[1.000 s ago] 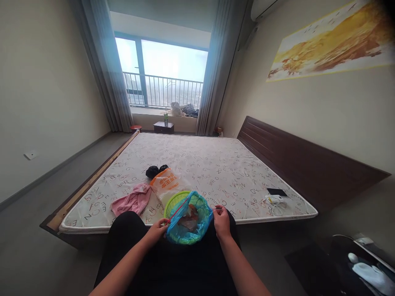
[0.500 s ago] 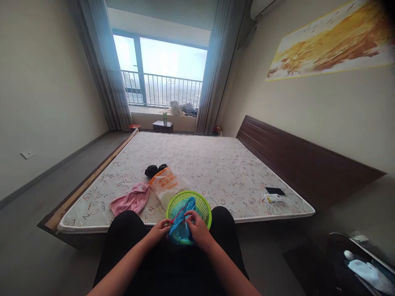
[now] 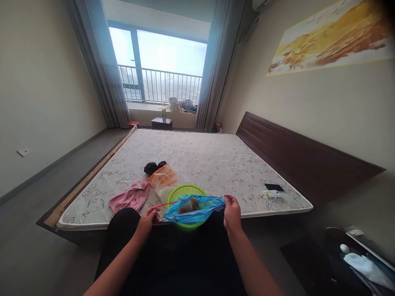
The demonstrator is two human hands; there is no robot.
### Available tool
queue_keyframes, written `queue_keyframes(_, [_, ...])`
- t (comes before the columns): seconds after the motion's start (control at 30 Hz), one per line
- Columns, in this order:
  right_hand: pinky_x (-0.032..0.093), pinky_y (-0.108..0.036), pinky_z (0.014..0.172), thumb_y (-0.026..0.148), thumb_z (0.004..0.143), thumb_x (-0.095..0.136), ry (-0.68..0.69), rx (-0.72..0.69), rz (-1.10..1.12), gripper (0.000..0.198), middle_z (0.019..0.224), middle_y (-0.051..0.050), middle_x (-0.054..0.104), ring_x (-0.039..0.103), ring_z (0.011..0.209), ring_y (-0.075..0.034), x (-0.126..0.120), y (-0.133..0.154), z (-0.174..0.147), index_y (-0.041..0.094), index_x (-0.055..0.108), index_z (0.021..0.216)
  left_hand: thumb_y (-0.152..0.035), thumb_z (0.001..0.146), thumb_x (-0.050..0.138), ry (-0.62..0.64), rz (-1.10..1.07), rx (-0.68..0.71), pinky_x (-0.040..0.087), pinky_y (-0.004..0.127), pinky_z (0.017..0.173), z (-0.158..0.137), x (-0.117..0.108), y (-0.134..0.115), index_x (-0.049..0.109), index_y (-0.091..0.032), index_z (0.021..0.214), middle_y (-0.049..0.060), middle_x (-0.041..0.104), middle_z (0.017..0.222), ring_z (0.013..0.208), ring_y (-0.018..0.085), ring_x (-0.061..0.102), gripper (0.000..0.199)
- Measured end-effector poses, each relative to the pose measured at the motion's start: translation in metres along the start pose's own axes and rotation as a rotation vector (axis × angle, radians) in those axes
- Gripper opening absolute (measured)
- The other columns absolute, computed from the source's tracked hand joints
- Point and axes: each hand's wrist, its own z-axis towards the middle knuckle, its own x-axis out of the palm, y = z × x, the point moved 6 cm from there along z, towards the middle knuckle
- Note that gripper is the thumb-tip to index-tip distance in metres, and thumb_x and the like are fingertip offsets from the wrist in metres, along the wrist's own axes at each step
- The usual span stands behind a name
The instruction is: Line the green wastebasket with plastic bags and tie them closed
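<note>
A blue plastic drawstring bag point(image 3: 200, 216) is stretched sideways with its mouth spread, over a green plastic basket point(image 3: 182, 190) held between my knees. Something reddish-brown shows inside the bag, too unclear to name. At the left, my left hand point(image 3: 148, 218) is closed on the bag's red drawstring point(image 3: 165, 204), which runs taut to the bag. My right hand point(image 3: 232, 210) pinches the opposite end of the bag's rim. Much of the basket is hidden under the bag.
On the mattress point(image 3: 197, 156) lie a pink towel point(image 3: 131, 196), a white-and-orange plastic bag point(image 3: 166, 179), black bundles point(image 3: 151, 167), a dark phone point(image 3: 274, 187) and a white charger with cable point(image 3: 272, 194). A dark headboard point(image 3: 296, 144) stands at the right.
My hands have moved apart, the left one leftward and the right one rightward and up. The bunched blue bag has been pulled wide open, and its drawstring drawn out to the left.
</note>
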Motion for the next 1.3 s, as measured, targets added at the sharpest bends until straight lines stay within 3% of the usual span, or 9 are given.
queue_keyframes(0.17, [0.051,-0.027,0.054,0.046,0.062,0.084,0.040,0.199,0.248,0.048,0.065,0.007,0.059,0.057,0.057,-0.014,-0.007,-0.008,0.009,0.024,0.057,0.096,-0.040,0.060,0.082,-0.190,-0.266,0.057,0.050,0.026,0.066,-0.002,0.000,-0.027,0.067,-0.018,0.084,-0.004,0.060,0.061,0.062,0.013,0.058,0.035])
queue_keyframes(0.3, [0.052,-0.025,0.053,0.044,0.057,0.090,0.106,0.225,0.336,0.055,0.066,0.007,0.062,0.059,0.057,-0.012,0.001,-0.005,0.004,0.023,0.058,0.097,-0.035,0.065,0.077,-0.319,-0.316,0.133,0.051,0.029,0.076,-0.004,0.005,-0.047,0.066,-0.021,0.086,0.005,0.073,0.100,0.100,0.021,0.067,0.027])
queue_keyframes(0.47, [0.052,-0.023,0.053,0.046,0.058,0.092,0.195,0.225,0.358,0.054,0.067,0.007,0.062,0.059,0.058,-0.011,0.018,-0.001,-0.006,0.023,0.060,0.095,-0.041,0.077,0.071,-0.131,-0.372,0.161,0.049,0.039,0.092,-0.004,0.032,-0.069,0.061,-0.021,0.079,0.010,0.069,0.131,0.139,0.029,0.049,0.022])
queue_keyframes(0.63, [0.047,-0.022,0.049,0.051,0.064,0.088,0.232,0.218,0.269,0.051,0.066,0.007,0.059,0.055,0.055,-0.011,0.025,-0.002,-0.017,0.025,0.060,0.097,-0.047,0.083,0.068,0.005,-0.368,0.090,0.042,0.046,0.104,-0.009,0.054,-0.075,0.059,-0.020,0.074,0.011,0.064,0.142,0.148,0.031,0.040,0.029])
queue_keyframes(0.83, [0.045,-0.025,0.054,0.056,0.074,0.080,0.335,0.109,0.082,0.044,0.073,0.004,0.060,0.053,0.059,-0.012,0.034,0.008,-0.028,0.024,0.062,0.097,-0.045,0.083,0.070,0.038,-0.314,0.204,0.036,0.047,0.111,-0.017,0.066,-0.088,0.067,-0.020,0.076,0.010,0.055,0.153,0.154,0.032,0.030,0.025])
queue_keyframes(0.97, [0.038,-0.026,0.054,0.055,0.079,0.076,0.532,0.019,-0.125,0.043,0.069,0.005,0.057,0.049,0.058,-0.013,0.050,0.024,-0.043,0.022,0.064,0.104,-0.046,0.082,0.073,0.156,-0.326,0.222,0.038,0.046,0.112,-0.022,0.085,-0.096,0.075,-0.020,0.089,0.013,0.070,0.132,0.141,0.033,0.049,0.027])
queue_keyframes(1.13, [0.039,-0.025,0.059,0.049,0.077,0.079,0.654,0.004,-0.157,0.044,0.071,0.005,0.058,0.051,0.062,-0.013,0.064,0.042,-0.058,0.021,0.066,0.109,-0.045,0.086,0.071,0.220,-0.220,0.188,0.050,0.043,0.099,-0.028,0.107,-0.093,0.062,-0.021,0.137,-0.002,0.067,0.065,0.077,0.021,0.072,0.057])
queue_keyframes(1.2, [0.042,-0.025,0.062,0.047,0.077,0.080,0.670,0.010,-0.091,0.043,0.075,0.003,0.061,0.055,0.066,-0.013,0.066,0.049,-0.061,0.022,0.067,0.109,-0.042,0.087,0.069,0.214,-0.093,0.184,0.055,0.038,0.086,-0.031,0.114,-0.088,0.053,-0.021,0.148,-0.006,0.062,0.063,0.056,0.013,0.062,0.067])
queue_keyframes(1.3, [0.047,-0.026,0.068,0.043,0.074,0.084,0.685,0.063,0.017,0.043,0.082,0.001,0.069,0.062,0.074,-0.015,0.068,0.055,-0.063,0.022,0.068,0.107,-0.041,0.083,0.073,0.221,0.068,0.190,0.056,0.031,0.071,-0.039,0.127,-0.081,0.053,-0.022,0.147,-0.003,0.066,0.075,0.058,0.012,0.060,0.069])
